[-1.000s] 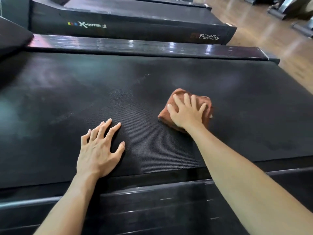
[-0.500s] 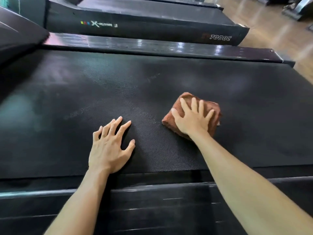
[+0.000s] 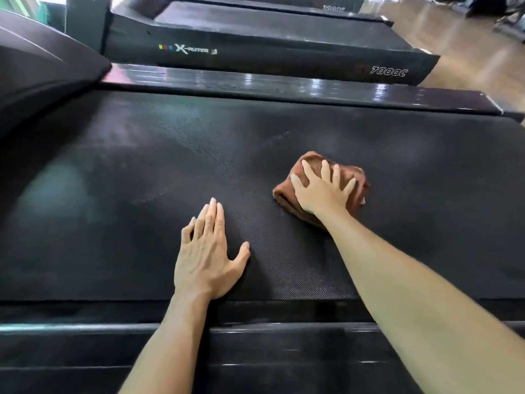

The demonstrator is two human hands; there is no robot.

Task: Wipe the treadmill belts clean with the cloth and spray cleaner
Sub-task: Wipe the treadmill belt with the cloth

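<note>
Midway across a gym treadmill belt (image 3: pixel 142 172), a person's right hand (image 3: pixel 321 191) presses flat, fingers spread and straight, on a folded brown cloth (image 3: pixel 355 177) that lies on the belt right of centre. Nothing is gripped: the palm simply bears down on the pad. The left hand (image 3: pixel 207 257) rests open on the bare belt near its front edge, fingers straight and together, apparently as a brace, well apart from the cloth. The cloth looks soft, light and thick (several layers, by the stacked edges at its near side), so it should slide under palm pressure and may unfold or bunch if pushed by one corner; a flat hand over its middle seems the safest hold. The belt's textured rubber probably drags on the fabric. Faint pale streaks on the belt beyond the hands suggest wiping is unfinished. Counted: one cloth, two hands, three treadmills in a row, the second (image 3: pixel 255 32) marked "7000C". No spray bottle is in view.
</note>
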